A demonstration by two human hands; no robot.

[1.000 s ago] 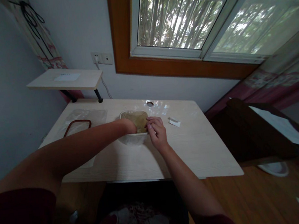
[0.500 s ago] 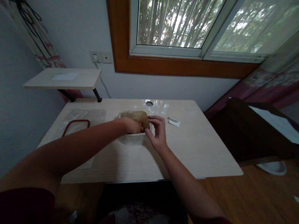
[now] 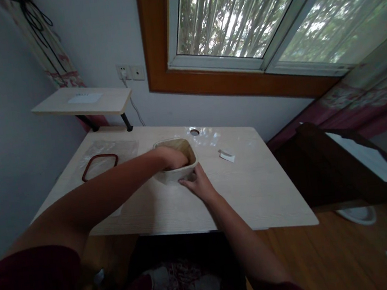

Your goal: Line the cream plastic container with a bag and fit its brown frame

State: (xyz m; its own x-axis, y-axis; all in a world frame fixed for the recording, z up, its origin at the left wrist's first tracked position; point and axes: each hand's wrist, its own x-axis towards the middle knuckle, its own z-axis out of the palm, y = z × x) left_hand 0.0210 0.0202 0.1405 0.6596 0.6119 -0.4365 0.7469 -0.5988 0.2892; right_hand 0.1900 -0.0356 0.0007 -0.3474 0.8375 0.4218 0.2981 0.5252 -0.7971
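A pale, rounded-square bin (image 3: pixel 170 177) with a tan lining (image 3: pixel 185 146) stands on the light wooden desk (image 3: pixel 248 185). My left hand (image 3: pixel 174 157) reaches down inside it, and its fingers are hidden by the near rim. Against the outer right front wall, my right hand (image 3: pixel 198 182) grips the bin, with its thumb along the front below the rim. Left of the bin, a reddish-brown rounded frame (image 3: pixel 106 155) lies on a clear plastic bag (image 3: pixel 126 147), partly covered by my left forearm.
A small white paper piece (image 3: pixel 227 156) lies right of the bin. Behind it is a cable hole (image 3: pixel 195 132). A raised shelf (image 3: pixel 104 104) stands at the desk's back left. Dark furniture (image 3: pixel 344 168) is beyond the right edge.
My right hand has moved from the bin's right rim down to its outer wall. The lining now sits lower and flatter inside, and my left hand is deeper in the bin.
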